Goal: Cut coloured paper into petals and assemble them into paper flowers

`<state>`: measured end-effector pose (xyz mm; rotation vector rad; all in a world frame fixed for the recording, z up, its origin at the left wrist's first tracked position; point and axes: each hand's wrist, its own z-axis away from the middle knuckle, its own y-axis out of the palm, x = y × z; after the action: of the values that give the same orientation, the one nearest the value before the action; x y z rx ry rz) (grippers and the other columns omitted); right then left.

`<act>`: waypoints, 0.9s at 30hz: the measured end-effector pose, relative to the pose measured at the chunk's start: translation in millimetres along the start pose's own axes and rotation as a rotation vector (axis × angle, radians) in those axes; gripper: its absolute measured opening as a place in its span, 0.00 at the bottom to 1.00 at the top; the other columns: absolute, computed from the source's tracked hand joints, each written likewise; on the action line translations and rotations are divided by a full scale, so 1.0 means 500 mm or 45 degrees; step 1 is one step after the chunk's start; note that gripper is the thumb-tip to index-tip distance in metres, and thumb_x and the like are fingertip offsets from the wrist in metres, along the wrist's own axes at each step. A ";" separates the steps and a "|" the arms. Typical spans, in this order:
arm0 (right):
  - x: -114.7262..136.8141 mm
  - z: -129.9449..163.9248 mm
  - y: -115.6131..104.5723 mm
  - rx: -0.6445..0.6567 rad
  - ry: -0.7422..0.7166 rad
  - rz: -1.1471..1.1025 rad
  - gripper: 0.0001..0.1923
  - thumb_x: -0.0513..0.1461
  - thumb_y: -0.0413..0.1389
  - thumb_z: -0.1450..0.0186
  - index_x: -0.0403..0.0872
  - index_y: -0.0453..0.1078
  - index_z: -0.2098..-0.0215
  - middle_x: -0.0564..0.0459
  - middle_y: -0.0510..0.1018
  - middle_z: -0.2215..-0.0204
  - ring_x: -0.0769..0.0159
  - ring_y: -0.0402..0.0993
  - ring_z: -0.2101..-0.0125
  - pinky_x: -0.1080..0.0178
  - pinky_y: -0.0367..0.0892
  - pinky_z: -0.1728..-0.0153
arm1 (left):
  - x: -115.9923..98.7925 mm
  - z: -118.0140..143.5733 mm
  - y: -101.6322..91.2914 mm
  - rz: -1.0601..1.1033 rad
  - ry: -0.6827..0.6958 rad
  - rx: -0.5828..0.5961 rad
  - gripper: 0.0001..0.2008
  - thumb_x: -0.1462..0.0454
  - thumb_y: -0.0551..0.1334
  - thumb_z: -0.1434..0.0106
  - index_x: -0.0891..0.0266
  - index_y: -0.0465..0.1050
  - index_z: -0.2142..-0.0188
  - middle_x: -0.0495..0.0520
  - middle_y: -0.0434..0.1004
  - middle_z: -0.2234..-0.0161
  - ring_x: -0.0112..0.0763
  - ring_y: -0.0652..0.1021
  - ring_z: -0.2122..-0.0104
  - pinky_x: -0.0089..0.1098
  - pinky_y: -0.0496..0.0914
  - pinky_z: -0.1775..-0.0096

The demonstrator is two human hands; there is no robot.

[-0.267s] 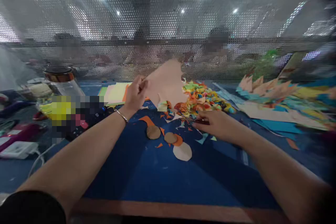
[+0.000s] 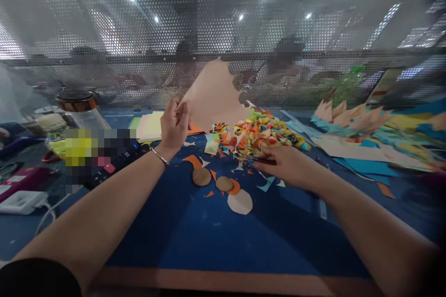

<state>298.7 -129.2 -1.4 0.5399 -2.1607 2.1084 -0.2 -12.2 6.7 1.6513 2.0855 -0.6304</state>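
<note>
My left hand point(image 2: 176, 123) is closed on the left edge of a pale peach sheet of paper point(image 2: 212, 95), raised above the table. Rounded bites are cut out of the sheet's right edge. Over the scraps, my right hand point(image 2: 282, 162) is wrapped round what look like scissors point(image 2: 268, 160), with dark red handles and mostly hidden blades. Between my arms lie a pale paper circle point(image 2: 240, 202), two brown discs point(image 2: 201, 177) and an orange round piece point(image 2: 235, 187). Behind my right hand is a heap of colourful paper scraps point(image 2: 268, 130).
Coloured sheets point(image 2: 148, 125) are stacked behind my left hand. A lidded glass jar point(image 2: 81, 109), a dark device point(image 2: 118, 158) and a white charger point(image 2: 22, 202) stand at left. Folded paper points point(image 2: 344, 113) lie at right. A perforated screen point(image 2: 223, 23) closes off the back, people beyond it.
The peach sheet has risen and swung left with my left hand, away from the scissors. More of its cut edge and the scraps beneath shows. My right hand has barely moved.
</note>
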 end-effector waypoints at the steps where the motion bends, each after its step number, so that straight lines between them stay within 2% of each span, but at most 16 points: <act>1: -0.001 0.000 0.001 -0.021 0.025 -0.030 0.16 0.52 0.57 0.32 0.50 0.70 0.70 0.49 0.79 0.75 0.60 0.76 0.73 0.60 0.62 0.72 | 0.000 0.002 0.003 0.015 -0.018 0.013 0.13 0.51 0.60 0.26 0.55 0.64 0.63 0.42 0.65 0.77 0.21 0.69 0.85 0.26 0.63 0.82; 5: 0.003 0.004 0.001 -0.171 0.029 -0.136 0.25 0.61 0.54 0.33 0.51 0.63 0.74 0.52 0.76 0.76 0.62 0.73 0.75 0.59 0.62 0.72 | 0.007 0.008 0.007 -0.005 -0.054 0.029 0.12 0.53 0.60 0.26 0.56 0.66 0.62 0.42 0.66 0.78 0.21 0.70 0.84 0.25 0.65 0.80; 9: 0.014 0.008 -0.007 -0.313 0.023 -0.224 0.26 0.62 0.52 0.33 0.51 0.68 0.71 0.52 0.77 0.76 0.61 0.73 0.74 0.59 0.63 0.71 | 0.003 0.014 0.009 -0.026 -0.062 0.068 0.10 0.54 0.60 0.26 0.56 0.65 0.61 0.41 0.65 0.79 0.21 0.70 0.84 0.25 0.64 0.80; 13: 0.020 0.010 -0.011 -0.354 0.031 -0.222 0.25 0.62 0.53 0.33 0.51 0.71 0.71 0.50 0.77 0.77 0.61 0.73 0.76 0.59 0.63 0.71 | -0.016 0.022 0.019 0.028 -0.077 0.144 0.09 0.55 0.59 0.25 0.55 0.64 0.60 0.39 0.63 0.81 0.22 0.70 0.85 0.26 0.63 0.81; 18: 0.023 0.009 -0.007 -0.373 0.084 -0.234 0.24 0.61 0.55 0.34 0.50 0.74 0.67 0.49 0.81 0.73 0.58 0.78 0.71 0.58 0.65 0.69 | -0.035 0.027 0.028 0.065 -0.079 0.168 0.10 0.55 0.59 0.26 0.55 0.63 0.60 0.39 0.65 0.79 0.22 0.70 0.86 0.26 0.64 0.81; 25: 0.019 0.008 -0.003 -0.366 0.067 -0.231 0.25 0.61 0.53 0.32 0.50 0.73 0.68 0.51 0.78 0.77 0.60 0.74 0.75 0.60 0.63 0.74 | -0.034 0.033 0.028 0.042 -0.112 0.202 0.10 0.55 0.59 0.26 0.56 0.63 0.61 0.38 0.66 0.81 0.22 0.72 0.85 0.26 0.65 0.79; 27: 0.015 0.005 0.001 -0.416 0.028 -0.225 0.25 0.60 0.53 0.31 0.50 0.73 0.69 0.51 0.78 0.78 0.62 0.74 0.76 0.61 0.63 0.75 | -0.030 0.034 0.030 0.070 -0.133 0.215 0.08 0.56 0.59 0.26 0.55 0.64 0.60 0.38 0.66 0.81 0.22 0.71 0.86 0.27 0.64 0.80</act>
<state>292.0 -133.3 0.1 0.6412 -2.2840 1.6222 18.6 -31.1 -0.2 1.7201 1.9529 -0.8760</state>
